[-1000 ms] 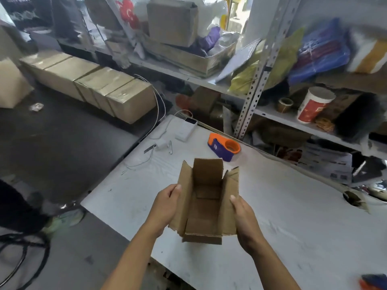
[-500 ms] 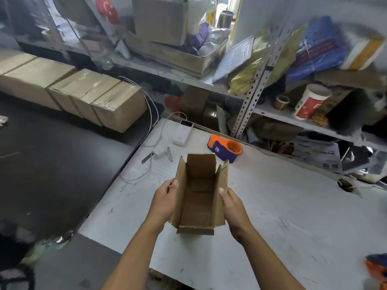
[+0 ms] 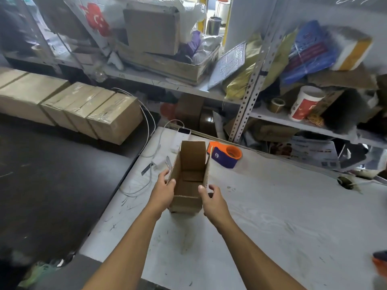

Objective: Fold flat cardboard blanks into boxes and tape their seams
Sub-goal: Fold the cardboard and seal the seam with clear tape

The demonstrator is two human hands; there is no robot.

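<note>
A small brown cardboard box (image 3: 189, 181) stands upright over the white table (image 3: 272, 216), its top flaps raised and its inside showing. My left hand (image 3: 163, 190) grips the box's left wall, thumb over the rim. My right hand (image 3: 211, 198) holds the right wall, thumb on the inner face and fingers curled round the outside. An orange and purple tape dispenser (image 3: 227, 154) lies on the table just behind and right of the box.
A white power bank (image 3: 181, 136) with a white cable (image 3: 146, 155) and small metal bits lie at the table's far left corner. Taped brown boxes (image 3: 83, 109) line the dark bench on the left. Cluttered metal shelves (image 3: 247, 97) rise behind the table.
The box has moved away from me toward the tape dispenser and turned more upright. Both hands stayed on its side walls, and its side flaps closed in.
</note>
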